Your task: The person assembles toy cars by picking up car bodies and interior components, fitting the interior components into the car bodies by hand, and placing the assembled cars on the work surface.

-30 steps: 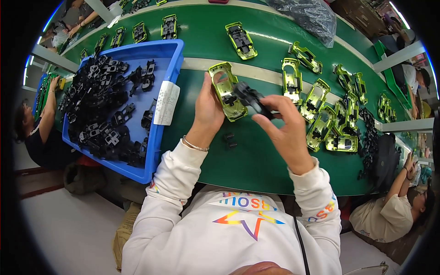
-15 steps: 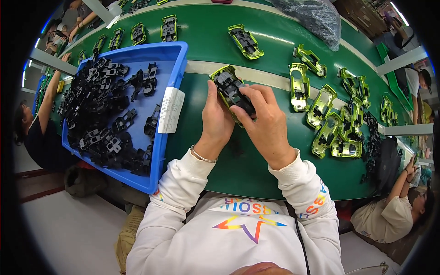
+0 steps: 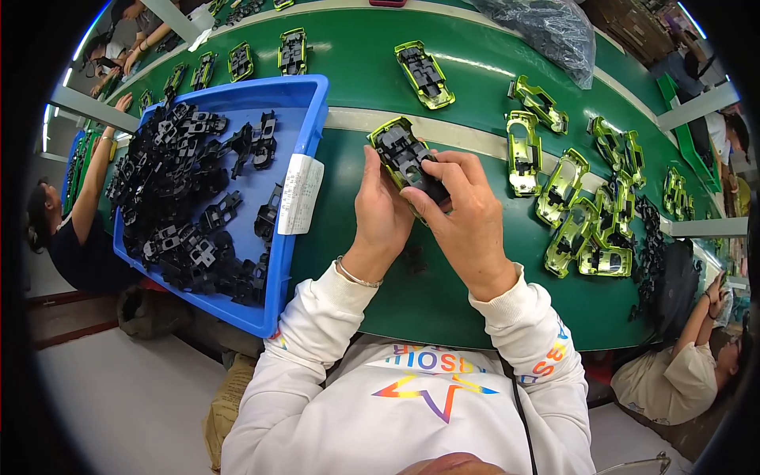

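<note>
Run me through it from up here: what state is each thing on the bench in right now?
Left hand: cupped around the held shell
Right hand: thumb and fingers gripping the black chassis
Green car shell: held, underside up
Black chassis: in that shell; full seating unclear
Blue bin: open, partly filled
Loose black parts: jumbled in it
Right-side green shells: scattered, some overlapping
Plastic bag: crumpled

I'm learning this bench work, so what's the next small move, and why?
Probably press the black insert down evenly with the right hand: that hand touches its near end, the left hand supports the green shell around it, and whether the covered end is fully seated can't be seen.
</note>
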Available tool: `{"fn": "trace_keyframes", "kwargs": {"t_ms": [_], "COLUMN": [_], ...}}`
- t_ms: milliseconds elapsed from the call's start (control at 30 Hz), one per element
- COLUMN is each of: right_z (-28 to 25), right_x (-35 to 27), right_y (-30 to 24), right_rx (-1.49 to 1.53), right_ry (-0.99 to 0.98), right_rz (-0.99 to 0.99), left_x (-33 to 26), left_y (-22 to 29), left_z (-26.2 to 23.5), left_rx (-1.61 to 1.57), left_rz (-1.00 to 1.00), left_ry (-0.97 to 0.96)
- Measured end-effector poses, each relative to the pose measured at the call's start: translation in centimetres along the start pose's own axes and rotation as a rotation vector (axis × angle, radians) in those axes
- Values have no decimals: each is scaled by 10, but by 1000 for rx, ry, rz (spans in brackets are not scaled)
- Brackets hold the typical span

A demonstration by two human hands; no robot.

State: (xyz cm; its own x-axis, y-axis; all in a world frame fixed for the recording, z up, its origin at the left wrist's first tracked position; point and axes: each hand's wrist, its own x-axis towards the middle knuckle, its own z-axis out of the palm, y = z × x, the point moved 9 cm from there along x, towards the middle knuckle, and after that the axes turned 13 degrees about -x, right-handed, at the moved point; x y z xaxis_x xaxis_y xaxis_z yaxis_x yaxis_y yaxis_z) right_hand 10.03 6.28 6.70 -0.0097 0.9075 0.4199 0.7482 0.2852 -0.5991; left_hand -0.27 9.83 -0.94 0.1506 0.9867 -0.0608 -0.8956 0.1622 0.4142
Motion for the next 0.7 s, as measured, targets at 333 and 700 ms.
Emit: {"fn": "trace_keyframes", "kwargs": {"t_ms": [333, 700], "right_z": [-4, -11], "right_x": [2, 3], "right_y": [-12, -20], "right_rx": [-72, -220], "right_ry": [-69, -174], "right_rz": [-100, -205], "left_x": [0, -6], "left_y": [-1, 0], "left_z": [-4, 1], "left_rx": [11, 145], "left_rz": [-15, -9], "left_ry": [2, -28]}}
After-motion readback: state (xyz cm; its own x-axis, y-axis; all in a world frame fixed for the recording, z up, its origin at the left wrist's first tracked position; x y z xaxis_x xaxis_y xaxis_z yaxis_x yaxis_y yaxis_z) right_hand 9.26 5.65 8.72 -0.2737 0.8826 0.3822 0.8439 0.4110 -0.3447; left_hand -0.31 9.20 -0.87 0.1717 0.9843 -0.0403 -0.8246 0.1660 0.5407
